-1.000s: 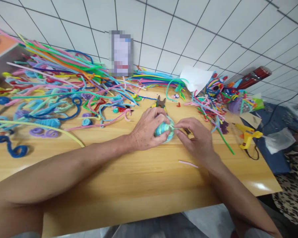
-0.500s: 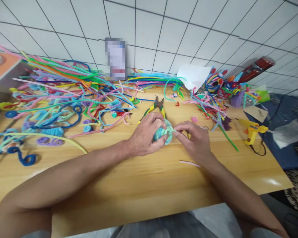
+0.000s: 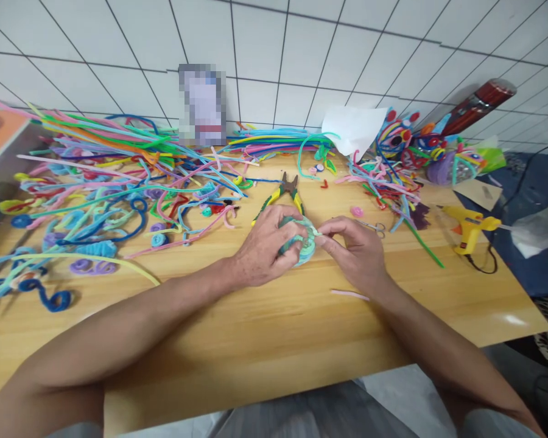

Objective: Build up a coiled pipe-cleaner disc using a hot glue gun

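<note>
My left hand [image 3: 274, 243] wraps round a rounded form wound with green and blue pipe cleaners [image 3: 307, 248], held just above the table. The thumb and forefinger of my right hand [image 3: 354, 246] pinch a pale green pipe cleaner end [image 3: 317, 233] at its right side. Part of the wound form is hidden behind my left fingers. Just beyond my left hand lie pliers [image 3: 287, 190] with yellow and green handles, their jaws apart. A short pink pipe cleaner piece [image 3: 349, 294] rests on the table nearer to me.
Loose coloured pipe cleaners [image 3: 95, 182] cover the table's left side. A phone-like blurred panel [image 3: 204, 106] leans on the tiled wall. At right are a yellow glue gun [image 3: 470, 228], scissors [image 3: 374, 227], decorated figures [image 3: 395, 137] and a red cylinder [image 3: 481, 106].
The view has shifted slightly. Both hands stay at the wound form, which has turned a little in my left hand; the right fingers still pinch at its edge.
</note>
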The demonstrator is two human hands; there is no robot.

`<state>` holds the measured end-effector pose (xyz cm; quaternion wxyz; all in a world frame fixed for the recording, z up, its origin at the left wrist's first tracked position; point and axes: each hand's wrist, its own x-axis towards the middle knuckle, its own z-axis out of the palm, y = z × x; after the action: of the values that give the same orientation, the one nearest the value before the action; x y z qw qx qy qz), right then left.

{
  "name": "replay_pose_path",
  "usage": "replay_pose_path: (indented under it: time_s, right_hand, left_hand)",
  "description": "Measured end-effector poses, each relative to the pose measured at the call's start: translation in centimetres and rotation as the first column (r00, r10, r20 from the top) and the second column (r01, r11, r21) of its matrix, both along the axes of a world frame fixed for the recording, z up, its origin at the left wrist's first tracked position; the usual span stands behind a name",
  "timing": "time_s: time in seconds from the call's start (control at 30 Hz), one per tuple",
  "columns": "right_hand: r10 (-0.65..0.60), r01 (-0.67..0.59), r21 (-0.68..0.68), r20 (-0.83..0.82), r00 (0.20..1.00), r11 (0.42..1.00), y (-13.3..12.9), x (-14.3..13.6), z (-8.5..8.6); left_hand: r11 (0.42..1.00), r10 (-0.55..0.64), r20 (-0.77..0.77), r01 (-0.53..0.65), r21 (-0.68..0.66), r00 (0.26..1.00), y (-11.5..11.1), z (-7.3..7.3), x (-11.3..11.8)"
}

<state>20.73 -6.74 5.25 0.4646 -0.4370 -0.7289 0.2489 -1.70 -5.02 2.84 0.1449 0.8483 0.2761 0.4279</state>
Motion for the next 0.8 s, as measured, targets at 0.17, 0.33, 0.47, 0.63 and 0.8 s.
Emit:
replay_pose_path:
  time_s: [0.17,0.33,0.47,0.63,0.8]
  right_hand:
    - [-0.020,0.010,-0.124,-0.080,0.997,0.992,0.0,-0.1,-0.6]
    - [-0.020,-0.012,-0.200,-0.155,0.988,0.980,0.0,-0.2,-0.8]
    - [-0.020,-0.053,-0.281,-0.252,0.968,0.958,0.3,-0.3,-0.9]
    - [-0.019,-0.076,-0.323,-0.282,0.959,0.943,0.3,-0.3,-1.1]
    - [-0.052,0.008,-0.209,-0.203,0.978,0.978,0.0,-0.5,-1.7]
  left_hand:
    - [1.000,-0.003,0.002,0.003,0.020,1.000,0.2,-0.3,0.0]
    - [0.999,-0.008,0.013,0.007,0.050,1.000,0.2,-0.2,-0.1]
    - [0.999,-0.044,-0.012,0.044,0.011,0.999,0.2,0.0,-0.3]
    - [0.999,-0.034,-0.031,0.034,0.008,0.999,0.2,0.0,-0.4]
    - [1.000,-0.003,-0.029,0.003,0.019,1.000,0.1,-0.2,-0.3]
